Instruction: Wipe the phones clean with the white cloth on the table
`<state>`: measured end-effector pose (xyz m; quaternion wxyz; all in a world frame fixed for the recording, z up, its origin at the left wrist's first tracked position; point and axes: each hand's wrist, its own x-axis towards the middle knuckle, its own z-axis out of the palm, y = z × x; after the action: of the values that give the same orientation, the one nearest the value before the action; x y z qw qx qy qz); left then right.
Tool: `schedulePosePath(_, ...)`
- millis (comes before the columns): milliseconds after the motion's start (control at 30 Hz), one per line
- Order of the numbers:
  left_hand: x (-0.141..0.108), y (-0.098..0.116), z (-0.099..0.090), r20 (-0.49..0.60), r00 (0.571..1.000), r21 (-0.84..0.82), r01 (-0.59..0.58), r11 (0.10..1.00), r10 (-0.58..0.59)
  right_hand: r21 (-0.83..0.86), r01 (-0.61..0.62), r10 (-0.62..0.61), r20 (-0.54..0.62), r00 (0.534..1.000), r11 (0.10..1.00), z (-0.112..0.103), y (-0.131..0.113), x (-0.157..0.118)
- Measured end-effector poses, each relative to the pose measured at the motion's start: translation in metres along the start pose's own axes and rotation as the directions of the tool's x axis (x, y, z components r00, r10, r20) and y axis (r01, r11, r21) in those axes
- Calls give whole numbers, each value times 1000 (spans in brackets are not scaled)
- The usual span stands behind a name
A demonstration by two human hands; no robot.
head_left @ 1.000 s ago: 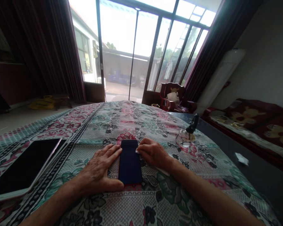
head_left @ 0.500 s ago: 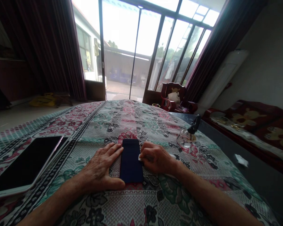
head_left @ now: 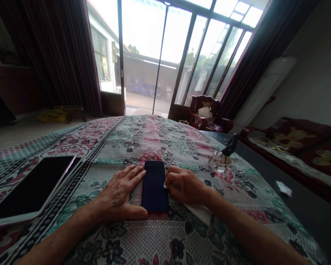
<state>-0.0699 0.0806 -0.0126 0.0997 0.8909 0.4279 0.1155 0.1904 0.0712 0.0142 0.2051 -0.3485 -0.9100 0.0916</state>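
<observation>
In the head view, a dark-blue, rectangular phone (head_left: 155, 189) lies flat on the cloth-covered counter (head_left: 146, 239). The left hand (head_left: 123, 193) spreads against its left edge; the right hand (head_left: 186, 186) pinches a white wipe (head_left: 166, 186) at its right. A tablet (head_left: 30, 189) lies left, a spray bottle (head_left: 219, 162) stands right; patterned cloth runs ahead to the curved far edge.

head view | worn at head height | facing forward, down over tablecloth (head_left: 121, 147) toward doorway (head_left: 158, 73) | hands (head_left: 118, 191) (head_left: 185, 186) close below
</observation>
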Motion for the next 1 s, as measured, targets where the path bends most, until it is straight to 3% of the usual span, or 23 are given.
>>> schedulePosePath(167, 0, 0, -2, 4, 1000, -8, -1, 1000, 1, -21, -2, 3, 39, 999, 1000, -3, 2, -1)
schedulePosePath(367, -1, 1, -3, 15, 1000, -21, 4, 1000, -4, 71, 63, -69, 91, 993, 995, -8, -10, -1)
schedulePosePath(667, -1, 2, -5, 33, 999, 8, 17, 1000, -17, 104, 37, -67, 302, 951, 994, -14, -40, -5)
schedulePosePath(767, -1, 2, -3, 26, 1000, 10, 12, 1000, -12, 159, 49, -94, 287, 953, 986, -18, -40, -5)
schedulePosePath(933, -2, 0, -2, 10, 1000, -13, 3, 1000, -2, 209, 63, -97, 154, 983, 976, -27, -31, -2)
schedulePosePath(1000, -2, -1, -1, 4, 1000, -16, -2, 1000, 2, 197, 62, -95, 162, 982, 978, -26, -30, -1)
